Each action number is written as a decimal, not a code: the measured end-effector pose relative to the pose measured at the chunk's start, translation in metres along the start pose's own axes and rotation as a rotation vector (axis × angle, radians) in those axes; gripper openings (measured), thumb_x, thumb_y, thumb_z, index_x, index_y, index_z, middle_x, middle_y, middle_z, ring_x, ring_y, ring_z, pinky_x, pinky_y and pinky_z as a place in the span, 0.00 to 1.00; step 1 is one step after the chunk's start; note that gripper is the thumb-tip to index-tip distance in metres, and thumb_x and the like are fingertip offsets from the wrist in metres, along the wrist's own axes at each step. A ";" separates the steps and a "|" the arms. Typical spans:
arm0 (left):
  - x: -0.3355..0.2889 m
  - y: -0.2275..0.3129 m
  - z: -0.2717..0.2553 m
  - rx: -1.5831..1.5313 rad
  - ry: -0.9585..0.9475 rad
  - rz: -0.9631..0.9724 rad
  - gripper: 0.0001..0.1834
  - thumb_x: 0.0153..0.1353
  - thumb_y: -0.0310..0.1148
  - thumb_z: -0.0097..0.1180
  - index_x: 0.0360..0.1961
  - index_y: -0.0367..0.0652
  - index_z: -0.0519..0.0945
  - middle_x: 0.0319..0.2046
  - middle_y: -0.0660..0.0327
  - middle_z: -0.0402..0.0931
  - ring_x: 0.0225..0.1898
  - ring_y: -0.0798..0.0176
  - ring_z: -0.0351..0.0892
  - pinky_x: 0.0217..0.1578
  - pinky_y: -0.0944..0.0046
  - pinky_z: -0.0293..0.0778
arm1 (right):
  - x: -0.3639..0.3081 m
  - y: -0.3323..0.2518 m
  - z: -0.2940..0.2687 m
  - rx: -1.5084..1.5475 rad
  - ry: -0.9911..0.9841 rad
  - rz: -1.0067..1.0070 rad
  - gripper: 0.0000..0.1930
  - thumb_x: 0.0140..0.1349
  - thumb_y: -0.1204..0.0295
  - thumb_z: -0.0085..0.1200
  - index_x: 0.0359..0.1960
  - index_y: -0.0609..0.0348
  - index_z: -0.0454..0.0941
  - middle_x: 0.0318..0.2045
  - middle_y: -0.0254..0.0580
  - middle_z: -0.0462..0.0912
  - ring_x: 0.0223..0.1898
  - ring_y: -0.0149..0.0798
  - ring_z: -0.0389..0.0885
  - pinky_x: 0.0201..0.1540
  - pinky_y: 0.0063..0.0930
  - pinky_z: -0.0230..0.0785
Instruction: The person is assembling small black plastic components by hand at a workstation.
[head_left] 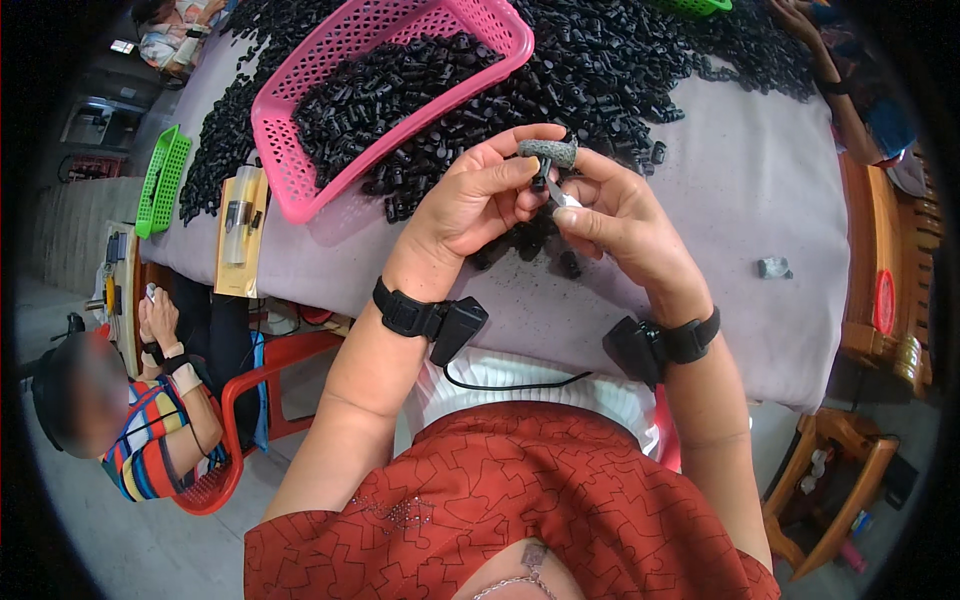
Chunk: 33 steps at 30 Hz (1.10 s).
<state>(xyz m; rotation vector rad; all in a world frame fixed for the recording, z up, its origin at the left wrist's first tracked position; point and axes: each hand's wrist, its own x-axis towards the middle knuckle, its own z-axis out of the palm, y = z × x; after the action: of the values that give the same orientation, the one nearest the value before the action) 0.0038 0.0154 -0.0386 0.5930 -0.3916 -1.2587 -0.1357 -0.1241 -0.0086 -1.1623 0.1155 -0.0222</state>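
Above the near edge of the cloth-covered table, both my hands meet at fingertip height. My left hand (462,200) is closed, its thumb and fingers pinching a small black plastic piece (540,183). In my right hand (622,212) is a small blade with a whitish handle (566,201), its tip close to the black piece. A grey speckled, rounded wad (548,152) sits between the fingertips of both hands; which hand bears it I cannot tell. Below them lie several loose black pieces (570,264) and dark crumbs.
A pink basket (290,190) full of black pieces stands ahead, amid a big heap (600,80). To the left are a yellow tray (240,278) and a green basket (165,185). A grey lump (773,267) lies at right. Co-workers sit left and far right.
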 end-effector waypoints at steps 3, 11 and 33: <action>0.001 -0.001 -0.002 -0.012 -0.018 -0.001 0.28 0.62 0.27 0.58 0.63 0.35 0.65 0.38 0.59 0.77 0.29 0.75 0.76 0.32 0.79 0.76 | 0.001 0.000 0.000 -0.003 0.000 -0.001 0.21 0.61 0.73 0.58 0.56 0.63 0.70 0.24 0.24 0.73 0.21 0.18 0.65 0.21 0.13 0.54; -0.001 -0.002 0.003 0.006 -0.058 -0.033 0.28 0.62 0.28 0.58 0.62 0.35 0.65 0.38 0.60 0.78 0.29 0.75 0.76 0.30 0.79 0.75 | 0.003 0.003 -0.005 -0.003 0.042 0.010 0.20 0.61 0.73 0.59 0.54 0.63 0.72 0.24 0.24 0.74 0.21 0.18 0.65 0.21 0.13 0.55; -0.002 -0.001 0.003 0.138 0.008 0.022 0.25 0.61 0.27 0.59 0.59 0.36 0.69 0.39 0.62 0.80 0.26 0.77 0.78 0.28 0.78 0.77 | 0.002 0.002 -0.003 -0.100 0.057 -0.017 0.12 0.63 0.73 0.55 0.48 0.63 0.76 0.23 0.23 0.73 0.21 0.17 0.66 0.21 0.13 0.55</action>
<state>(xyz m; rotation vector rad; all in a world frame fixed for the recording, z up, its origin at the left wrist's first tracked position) 0.0008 0.0168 -0.0364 0.7091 -0.4795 -1.2148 -0.1338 -0.1266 -0.0119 -1.2631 0.1590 -0.0649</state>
